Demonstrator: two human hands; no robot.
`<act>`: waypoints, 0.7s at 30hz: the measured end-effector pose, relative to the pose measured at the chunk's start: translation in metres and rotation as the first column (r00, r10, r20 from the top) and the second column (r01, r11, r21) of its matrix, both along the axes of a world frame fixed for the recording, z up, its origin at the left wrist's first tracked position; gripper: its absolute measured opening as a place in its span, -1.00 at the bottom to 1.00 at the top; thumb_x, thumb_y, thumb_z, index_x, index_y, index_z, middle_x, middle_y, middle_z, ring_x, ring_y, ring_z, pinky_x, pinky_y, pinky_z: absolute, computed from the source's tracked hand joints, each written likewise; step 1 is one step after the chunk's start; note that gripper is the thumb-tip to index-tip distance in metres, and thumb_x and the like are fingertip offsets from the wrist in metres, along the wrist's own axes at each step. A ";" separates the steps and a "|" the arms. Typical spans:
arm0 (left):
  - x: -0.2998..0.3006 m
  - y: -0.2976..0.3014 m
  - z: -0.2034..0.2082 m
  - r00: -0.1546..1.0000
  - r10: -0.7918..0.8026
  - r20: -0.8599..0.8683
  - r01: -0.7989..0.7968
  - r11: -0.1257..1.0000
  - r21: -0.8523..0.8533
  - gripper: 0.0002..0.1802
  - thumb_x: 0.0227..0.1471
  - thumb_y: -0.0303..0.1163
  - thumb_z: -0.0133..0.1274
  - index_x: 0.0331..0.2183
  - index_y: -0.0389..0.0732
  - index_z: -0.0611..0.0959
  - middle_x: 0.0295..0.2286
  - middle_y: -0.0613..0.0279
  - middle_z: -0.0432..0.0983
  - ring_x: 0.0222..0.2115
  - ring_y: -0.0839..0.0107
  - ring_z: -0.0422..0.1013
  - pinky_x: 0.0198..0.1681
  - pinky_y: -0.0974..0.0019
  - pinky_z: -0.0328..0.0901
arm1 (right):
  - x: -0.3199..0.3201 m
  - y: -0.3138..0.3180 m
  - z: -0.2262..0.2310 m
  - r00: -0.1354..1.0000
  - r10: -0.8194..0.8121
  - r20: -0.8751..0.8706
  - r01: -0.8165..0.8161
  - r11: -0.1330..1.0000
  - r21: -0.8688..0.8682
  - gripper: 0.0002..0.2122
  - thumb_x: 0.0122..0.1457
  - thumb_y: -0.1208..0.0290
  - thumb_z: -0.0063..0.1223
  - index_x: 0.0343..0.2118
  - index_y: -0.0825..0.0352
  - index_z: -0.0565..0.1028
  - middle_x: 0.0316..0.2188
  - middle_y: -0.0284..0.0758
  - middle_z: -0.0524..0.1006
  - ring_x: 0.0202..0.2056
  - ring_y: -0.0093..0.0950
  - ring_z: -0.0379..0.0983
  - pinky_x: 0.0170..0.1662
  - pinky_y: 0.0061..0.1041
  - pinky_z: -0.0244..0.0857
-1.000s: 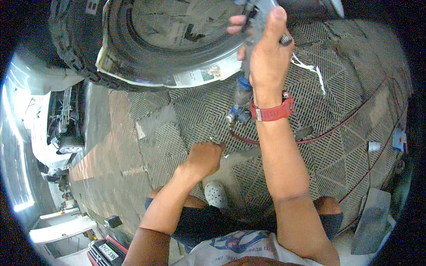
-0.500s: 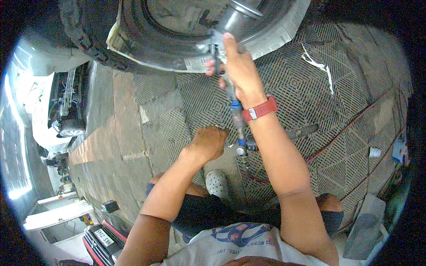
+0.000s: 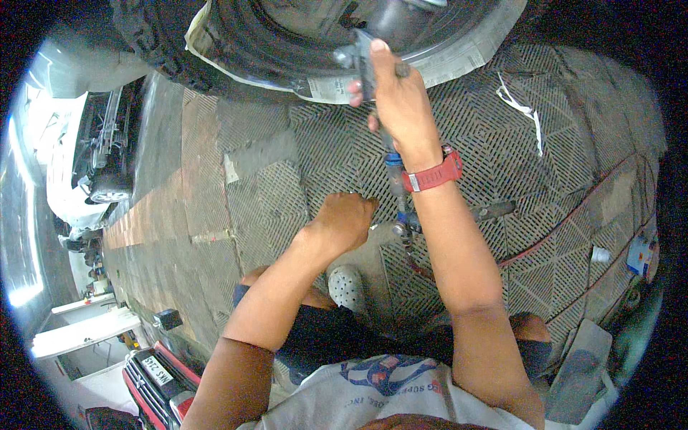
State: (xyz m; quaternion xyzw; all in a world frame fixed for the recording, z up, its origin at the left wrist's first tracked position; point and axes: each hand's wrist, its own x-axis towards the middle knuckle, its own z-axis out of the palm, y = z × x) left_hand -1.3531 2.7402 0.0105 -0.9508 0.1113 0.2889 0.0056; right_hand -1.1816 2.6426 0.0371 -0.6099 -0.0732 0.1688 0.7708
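Observation:
In my right hand [image 3: 407,107] is a metal spray gun [image 3: 367,68], its grip wrapped by closed fingers and its head pointing toward the wheel rim [image 3: 279,46] at the top. A blue-collared fitting [image 3: 393,161] hangs from the gun's handle, with a hose connector below it. Masking paper [image 3: 466,70] lines the rim's near edge, between it and the knobby tyre [image 3: 154,61]. My left hand [image 3: 342,221] is closed in a fist over the floor, left of the gun's fitting; whatever its fingers may hold is hidden.
A red hose [image 3: 573,208] runs across the patterned floor mats [image 3: 459,158] to the right. A torn white strip [image 3: 527,111] lies beyond my right hand. A white cap [image 3: 600,254] and a blue-white container [image 3: 640,254] are at far right. A car [image 3: 154,376] shows at lower left.
The view has shifted slightly, so the wheel and spray gun appear higher and farther right. My right hand keeps its grip on the gun, and my left fist stays closed.

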 end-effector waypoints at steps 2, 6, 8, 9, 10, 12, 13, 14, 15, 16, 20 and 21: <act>-0.002 0.001 -0.001 1.000 -0.005 0.010 0.005 1.000 0.005 -0.69 0.05 -0.44 0.15 -0.12 -0.26 0.72 -0.31 -0.10 0.73 -0.23 -0.02 0.69 -0.18 -0.05 0.57 | -0.003 0.004 0.020 0.999 0.040 0.028 -0.043 0.995 0.087 -0.39 0.50 -0.18 -0.20 -0.08 0.41 0.62 -0.43 -0.23 0.70 -0.46 -0.51 0.64 -0.64 -0.55 0.34; -0.004 0.002 -0.003 1.000 -0.018 0.011 0.018 1.000 0.019 -0.69 0.05 -0.44 0.16 -0.12 -0.25 0.71 -0.31 -0.09 0.73 -0.24 -0.01 0.69 -0.20 -0.05 0.56 | -0.006 0.010 0.035 0.996 0.095 -0.004 -0.091 0.969 0.231 -0.39 0.49 -0.20 -0.19 -0.08 0.38 0.61 -0.42 -0.22 0.70 -0.45 -0.51 0.66 -0.65 -0.57 0.31; -0.003 0.003 -0.002 1.000 -0.025 0.001 0.025 1.000 0.003 -0.67 0.06 -0.45 0.13 -0.09 -0.25 0.71 -0.30 -0.12 0.73 -0.25 -0.03 0.69 -0.21 -0.08 0.57 | -0.005 0.010 0.031 0.993 0.114 -0.042 -0.105 0.977 0.186 -0.39 0.48 -0.21 -0.18 -0.10 0.37 0.61 -0.43 -0.24 0.70 -0.46 -0.51 0.65 -0.65 -0.56 0.30; -0.002 0.004 -0.002 1.000 -0.027 -0.006 0.027 1.000 -0.013 -0.65 0.08 -0.45 0.10 -0.07 -0.25 0.70 -0.29 -0.16 0.72 -0.25 -0.06 0.68 -0.20 -0.11 0.57 | -0.004 0.011 0.022 0.992 0.109 -0.061 -0.099 0.985 0.139 -0.39 0.48 -0.21 -0.17 -0.11 0.37 0.61 -0.44 -0.24 0.69 -0.46 -0.51 0.65 -0.65 -0.56 0.30; -0.001 0.004 -0.002 0.999 -0.030 -0.010 0.030 0.999 -0.029 -0.64 0.09 -0.46 0.07 -0.05 -0.26 0.70 -0.28 -0.19 0.71 -0.25 -0.09 0.68 -0.20 -0.14 0.58 | -0.002 0.011 0.013 0.992 0.101 -0.078 -0.094 0.991 0.090 -0.39 0.47 -0.21 -0.17 -0.12 0.37 0.61 -0.44 -0.25 0.69 -0.46 -0.52 0.65 -0.64 -0.56 0.30; -0.003 0.001 -0.003 0.999 -0.024 0.032 0.025 0.999 -0.027 -0.67 0.07 -0.44 0.11 -0.10 -0.25 0.71 -0.31 -0.12 0.73 -0.26 -0.02 0.69 -0.22 -0.07 0.57 | 0.001 0.006 -0.007 0.996 0.038 -0.081 -0.037 0.999 0.020 -0.38 0.47 -0.21 -0.16 -0.18 0.40 0.61 -0.49 -0.25 0.67 -0.52 -0.50 0.63 -0.64 -0.51 0.37; -0.004 0.001 -0.003 0.999 -0.017 0.051 0.018 1.000 -0.023 -0.69 0.05 -0.43 0.13 -0.12 -0.25 0.71 -0.32 -0.09 0.73 -0.26 0.01 0.69 -0.23 -0.03 0.56 | 0.002 0.002 -0.017 0.997 0.010 -0.083 -0.011 1.000 -0.012 -0.37 0.47 -0.20 -0.16 -0.22 0.42 0.61 -0.51 -0.25 0.66 -0.55 -0.49 0.62 -0.64 -0.49 0.41; -0.005 0.000 -0.005 0.998 -0.026 0.051 0.027 1.000 -0.017 -0.69 0.06 -0.43 0.13 -0.12 -0.25 0.71 -0.32 -0.08 0.73 -0.27 0.01 0.69 -0.23 -0.03 0.56 | 0.003 -0.003 -0.025 0.996 -0.021 -0.086 0.017 0.999 -0.050 -0.36 0.48 -0.20 -0.16 -0.20 0.44 0.62 -0.52 -0.26 0.65 -0.55 -0.49 0.62 -0.64 -0.49 0.42; -0.005 0.000 -0.006 0.998 -0.034 0.051 0.035 0.999 -0.011 -0.69 0.07 -0.42 0.12 -0.12 -0.25 0.71 -0.32 -0.08 0.73 -0.27 0.02 0.69 -0.24 -0.03 0.56 | 0.006 -0.010 -0.033 0.995 -0.037 -0.092 0.030 0.996 -0.080 -0.36 0.48 -0.19 -0.17 -0.19 0.45 0.62 -0.52 -0.25 0.65 -0.55 -0.48 0.62 -0.64 -0.48 0.41; -0.005 -0.002 -0.005 0.998 -0.041 0.050 0.042 0.999 -0.007 -0.70 0.08 -0.42 0.11 -0.12 -0.25 0.71 -0.33 -0.08 0.73 -0.27 0.02 0.69 -0.24 -0.02 0.56 | 0.007 -0.017 -0.037 0.993 -0.082 -0.084 0.073 0.992 -0.106 -0.36 0.48 -0.19 -0.17 -0.18 0.45 0.62 -0.51 -0.24 0.65 -0.55 -0.48 0.62 -0.64 -0.48 0.41; -0.003 -0.008 0.002 0.998 -0.054 0.040 0.054 0.998 0.014 -0.71 0.10 -0.42 0.10 -0.12 -0.23 0.73 -0.33 -0.04 0.73 -0.25 0.03 0.69 -0.21 0.00 0.56 | 0.017 -0.053 -0.049 0.975 -0.223 -0.016 0.213 0.947 -0.239 -0.35 0.49 -0.20 -0.20 -0.13 0.46 0.61 -0.45 -0.22 0.69 -0.50 -0.47 0.64 -0.62 -0.48 0.38; -0.002 -0.009 0.004 0.997 -0.052 0.055 0.052 0.999 0.006 -0.72 0.11 -0.42 0.10 -0.13 -0.22 0.73 -0.33 -0.03 0.74 -0.24 0.03 0.69 -0.20 0.00 0.56 | 0.022 -0.063 -0.051 0.967 -0.254 0.001 0.245 0.932 -0.267 -0.35 0.50 -0.20 -0.22 -0.09 0.45 0.61 -0.42 -0.20 0.70 -0.46 -0.47 0.66 -0.62 -0.49 0.37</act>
